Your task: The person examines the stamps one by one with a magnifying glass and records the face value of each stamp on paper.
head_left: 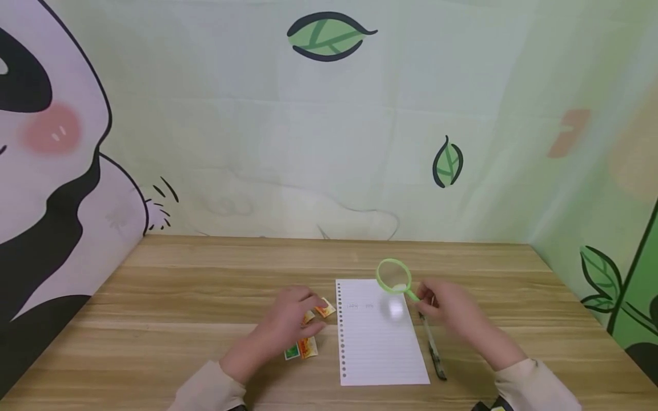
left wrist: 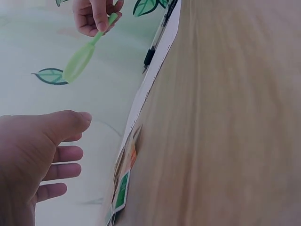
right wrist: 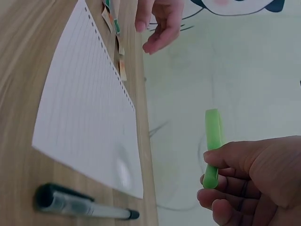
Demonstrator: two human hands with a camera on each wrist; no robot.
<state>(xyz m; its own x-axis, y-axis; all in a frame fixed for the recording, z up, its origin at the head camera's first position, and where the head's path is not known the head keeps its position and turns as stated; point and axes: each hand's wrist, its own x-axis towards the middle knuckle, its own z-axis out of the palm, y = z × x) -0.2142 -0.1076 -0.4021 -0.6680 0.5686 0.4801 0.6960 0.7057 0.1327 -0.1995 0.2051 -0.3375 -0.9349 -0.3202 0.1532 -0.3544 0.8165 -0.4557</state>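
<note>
My right hand (head_left: 452, 302) pinches the handle of a light green magnifying glass (head_left: 413, 295), whose round lens is raised over the top right of a lined, hole-punched sheet of paper (head_left: 382, 354). A bright spot of light falls on the page under the lens. To the left of the sheet, my left hand (head_left: 288, 317) hovers with relaxed, parted fingers over several small stamp-like cards (head_left: 309, 347), partly hiding them. One of these is a green card (left wrist: 122, 190); others are orange and yellow. In the left wrist view, that hand holds nothing.
A clear-barrelled pen (head_left: 434, 348) with black ends lies along the right edge of the sheet. Faint handwriting (head_left: 360, 306) shows near the top of the page. Behind the wooden table (head_left: 169, 319) hangs a pale green wall covering (head_left: 329, 142) with a panda and leaves.
</note>
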